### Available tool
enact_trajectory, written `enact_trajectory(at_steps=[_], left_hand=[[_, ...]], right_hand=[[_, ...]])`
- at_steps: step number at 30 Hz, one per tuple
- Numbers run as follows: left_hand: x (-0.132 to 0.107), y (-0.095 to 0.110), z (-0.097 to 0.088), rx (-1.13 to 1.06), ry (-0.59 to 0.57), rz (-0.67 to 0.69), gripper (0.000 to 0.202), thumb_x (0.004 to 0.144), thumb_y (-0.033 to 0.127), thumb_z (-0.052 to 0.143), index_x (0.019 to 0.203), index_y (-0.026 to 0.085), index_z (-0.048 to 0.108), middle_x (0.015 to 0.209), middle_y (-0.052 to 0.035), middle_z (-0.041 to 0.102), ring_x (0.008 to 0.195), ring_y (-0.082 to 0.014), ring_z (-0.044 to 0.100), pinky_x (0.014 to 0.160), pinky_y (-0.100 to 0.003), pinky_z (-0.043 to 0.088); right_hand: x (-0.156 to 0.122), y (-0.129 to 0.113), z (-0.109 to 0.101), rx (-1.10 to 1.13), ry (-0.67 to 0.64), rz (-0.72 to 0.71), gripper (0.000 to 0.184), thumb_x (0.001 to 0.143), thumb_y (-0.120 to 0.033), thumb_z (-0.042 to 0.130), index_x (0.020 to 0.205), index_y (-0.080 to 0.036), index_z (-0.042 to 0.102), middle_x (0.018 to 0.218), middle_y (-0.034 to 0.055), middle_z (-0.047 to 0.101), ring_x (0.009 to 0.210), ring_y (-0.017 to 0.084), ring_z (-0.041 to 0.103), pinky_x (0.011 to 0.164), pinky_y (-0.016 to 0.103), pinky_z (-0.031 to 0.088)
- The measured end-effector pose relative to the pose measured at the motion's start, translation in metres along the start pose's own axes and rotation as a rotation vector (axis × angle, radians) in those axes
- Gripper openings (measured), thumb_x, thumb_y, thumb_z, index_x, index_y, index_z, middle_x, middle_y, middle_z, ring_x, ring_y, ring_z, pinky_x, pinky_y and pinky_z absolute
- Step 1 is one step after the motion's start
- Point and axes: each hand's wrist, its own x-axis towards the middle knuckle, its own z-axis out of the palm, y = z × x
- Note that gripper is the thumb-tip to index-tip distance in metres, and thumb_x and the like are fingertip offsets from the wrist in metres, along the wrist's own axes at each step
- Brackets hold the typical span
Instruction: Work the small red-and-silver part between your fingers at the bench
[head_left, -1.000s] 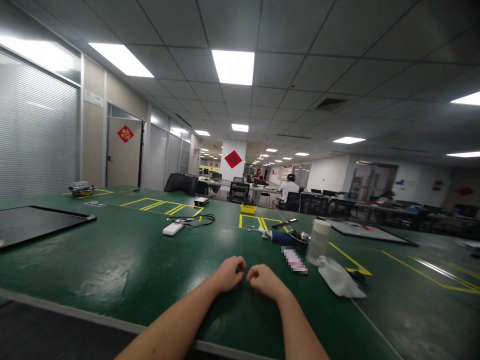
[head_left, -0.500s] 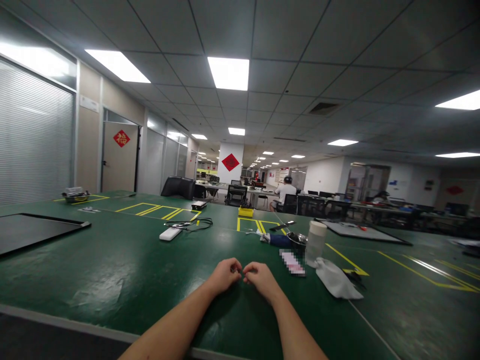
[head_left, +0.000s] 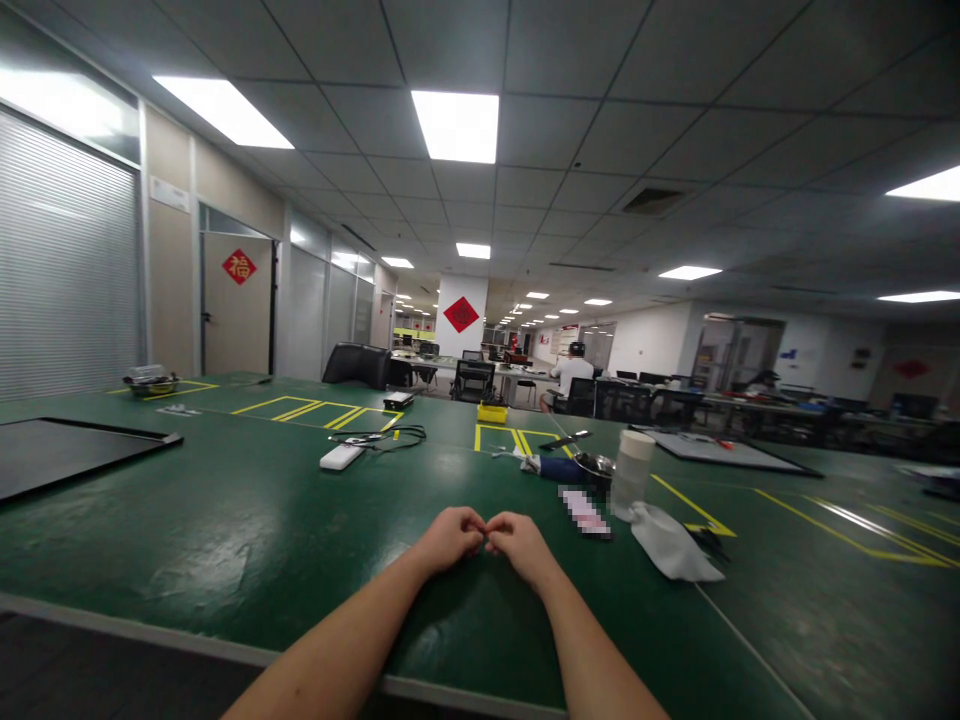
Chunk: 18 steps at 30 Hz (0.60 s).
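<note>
Both my forearms rest on the green table (head_left: 225, 530), and my hands meet at its middle. My left hand (head_left: 448, 536) is curled into a loose fist, fingertips pressed together. My right hand (head_left: 516, 541) is curled the same way, and its fingertips touch those of the left. Whatever lies between the fingertips is too small or hidden to name. To the right of my hands stand a translucent plastic jar (head_left: 632, 473) and a crumpled white cloth (head_left: 670, 544).
A white remote-like bar (head_left: 341, 456) with a black cable (head_left: 382, 437) lies ahead to the left. A black mat (head_left: 60, 450) covers the far left. A metal bowl (head_left: 596, 466) and a dark blue object (head_left: 561, 468) sit by the jar. A person sits far back at other desks.
My two hands have come together until their fingertips touch. The view has shifted slightly.
</note>
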Motion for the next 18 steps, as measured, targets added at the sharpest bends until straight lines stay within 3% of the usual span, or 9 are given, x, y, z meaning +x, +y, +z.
enact_trajectory(at_steps=[7, 18], left_hand=[[-0.0021, 0.0047, -0.0007, 0.021, 0.037, -0.011, 0.021, 0.069, 0.016, 0.052, 0.086, 0.012, 0.062, 0.061, -0.0008, 0.062, 0.052, -0.0111, 0.055, 0.048, -0.02, 0.04], [-0.0003, 0.0032, -0.0014, -0.02, 0.023, -0.051, 0.022, 0.067, 0.014, 0.053, 0.086, 0.012, 0.062, 0.066, -0.0022, 0.066, 0.056, -0.012, 0.058, 0.052, -0.021, 0.044]], right_hand=[[0.0016, 0.0044, 0.0001, -0.048, -0.01, 0.003, 0.022, 0.067, -0.015, 0.047, 0.079, -0.012, 0.066, 0.067, 0.004, 0.068, 0.059, 0.014, 0.061, 0.059, 0.024, 0.047], [-0.0006, 0.0019, 0.0002, -0.025, 0.012, -0.002, 0.019, 0.064, -0.016, 0.054, 0.077, -0.012, 0.067, 0.066, 0.0028, 0.068, 0.059, 0.014, 0.06, 0.058, 0.024, 0.046]])
